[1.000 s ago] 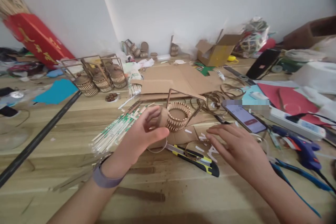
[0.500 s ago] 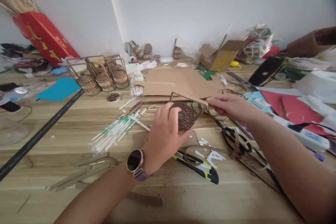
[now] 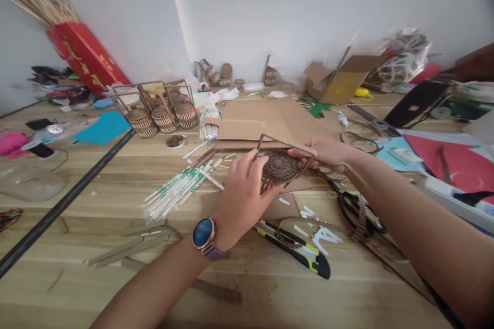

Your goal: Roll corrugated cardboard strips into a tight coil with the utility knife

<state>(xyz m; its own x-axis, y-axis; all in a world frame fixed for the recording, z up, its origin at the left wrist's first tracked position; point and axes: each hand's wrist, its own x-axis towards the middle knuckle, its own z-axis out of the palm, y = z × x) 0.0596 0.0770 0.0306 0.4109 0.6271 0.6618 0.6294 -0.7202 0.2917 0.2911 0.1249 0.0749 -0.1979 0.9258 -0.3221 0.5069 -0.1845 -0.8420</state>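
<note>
A small basket [image 3: 281, 165] of coiled corrugated cardboard is held above the table, its spiral face turned up and part of a striped side showing below. An angular cardboard handle [image 3: 285, 142] runs along its far side. My left hand [image 3: 247, 182], with a watch on the wrist, is closed round the basket's left side. On the right, my right hand [image 3: 326, 156] is closed on the basket's edge and the handle's right corner, some of its fingers hidden. Below lies a black and yellow utility knife [image 3: 295, 249]. Black scissors [image 3: 358, 211] rest under my right forearm.
Flat cardboard [image 3: 266, 118] lies behind the hands. Bundled sticks [image 3: 179, 190] are at left, near a small dish of brown beads [image 3: 175, 141] and finished handled baskets [image 3: 164, 115]. A cardboard box [image 3: 339, 82] stands by the wall. A power strip [image 3: 455, 200] sits at right.
My right hand has moved in from the handle's corner to the basket's right edge. The basket has tilted, so its striped side now shows. The view has shifted slightly left.
</note>
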